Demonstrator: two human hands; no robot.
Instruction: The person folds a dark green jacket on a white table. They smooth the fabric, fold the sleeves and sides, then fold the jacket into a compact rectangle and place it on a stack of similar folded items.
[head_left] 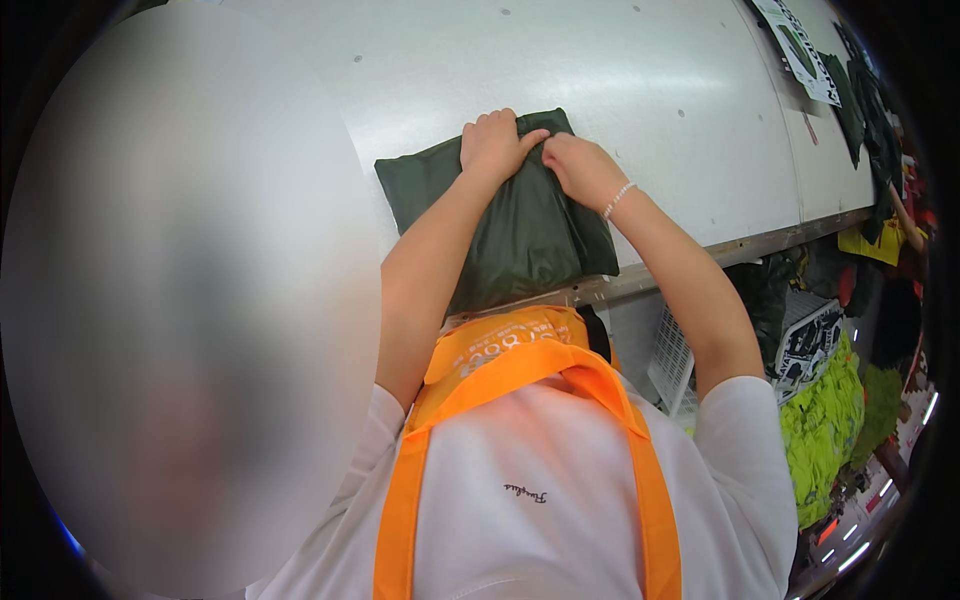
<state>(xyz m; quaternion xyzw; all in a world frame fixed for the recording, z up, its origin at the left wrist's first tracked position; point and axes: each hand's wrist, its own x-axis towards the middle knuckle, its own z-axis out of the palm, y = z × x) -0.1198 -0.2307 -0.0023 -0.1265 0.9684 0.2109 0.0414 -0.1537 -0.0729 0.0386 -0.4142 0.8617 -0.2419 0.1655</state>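
A folded dark green piece of shiny cloth (525,235) lies in front of me at the near edge of the table, creased down its middle. My left hand (492,148) rests on its far part, fingers curled over the cloth and thumb pointing right. Close beside that thumb, my right hand (583,172) is closed in a pinch at the cloth's far right edge. Its fingertips are mostly hidden, but they seem to grip the cloth. An orange apron (510,345) covers my front, just below the cloth.
The pale metal-topped table (640,60) stretches away, with a printed sheet (800,50) and dark green cloth (845,110) at its far right. Below its edge stand a white wire basket (672,360) and a heap of neon yellow garments (825,430). Another person's arm (905,215) shows at far right. A blur hides the left.
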